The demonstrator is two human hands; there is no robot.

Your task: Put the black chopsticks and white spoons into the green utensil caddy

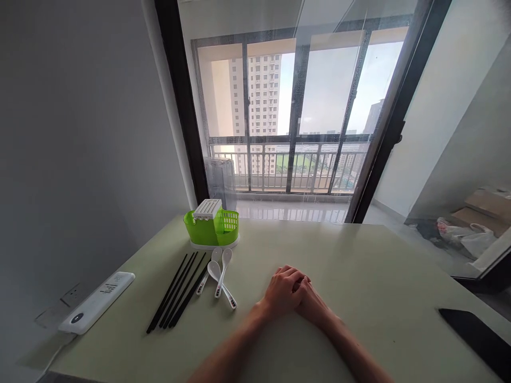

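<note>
My left hand [282, 292] and my right hand [310, 304] lie clasped on the pale green table [343, 255]. The left is folded over the right, its fingers closed around it; most of the right hand's fingers are hidden. Neither hand holds an object. To their left lie three white spoons [224, 272] with printed handles, partly overlapping. Beside the spoons, several black chopsticks [179, 295] are laid roughly side by side, slanting away from me. Behind them stands a green cutlery basket [202, 231] with a white slotted top [207, 209] and a white base.
A white power strip [98, 303] with a cable sits at the table's left edge, near a wall socket [74, 292]. A flat black object [477, 338] lies at the right edge. Beyond the table is a glass door; cardboard boxes [489, 210] and bags rest on the floor at right.
</note>
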